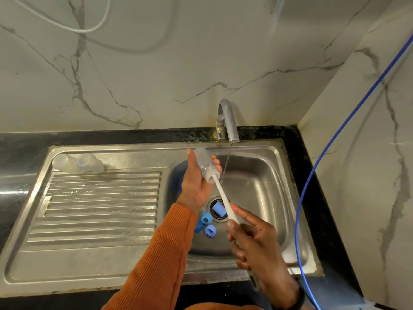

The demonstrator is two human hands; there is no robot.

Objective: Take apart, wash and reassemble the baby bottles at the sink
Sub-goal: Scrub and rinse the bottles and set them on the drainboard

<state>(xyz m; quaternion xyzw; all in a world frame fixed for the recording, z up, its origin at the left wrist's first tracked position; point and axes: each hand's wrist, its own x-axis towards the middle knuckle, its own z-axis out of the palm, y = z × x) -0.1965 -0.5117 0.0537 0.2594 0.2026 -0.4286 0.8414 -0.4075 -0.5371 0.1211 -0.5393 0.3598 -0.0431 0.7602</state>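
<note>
From the head view, our left hand (pixel 196 182) grips the bottle (pixel 206 165) over the sink (pixel 263 182), mouth tilted down toward us. Our right hand (pixel 252 240) clasps the brush (pixel 225 201) handle, its shaft running along the bottle's long axis, head inside.

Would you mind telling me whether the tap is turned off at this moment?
No, a thin stream of water runs from the tap spout down into the sink, just right of the bottle.

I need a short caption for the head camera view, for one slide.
Left hand holds a clear baby bottle over the sink while right hand works a white bottle brush inside it.
</note>
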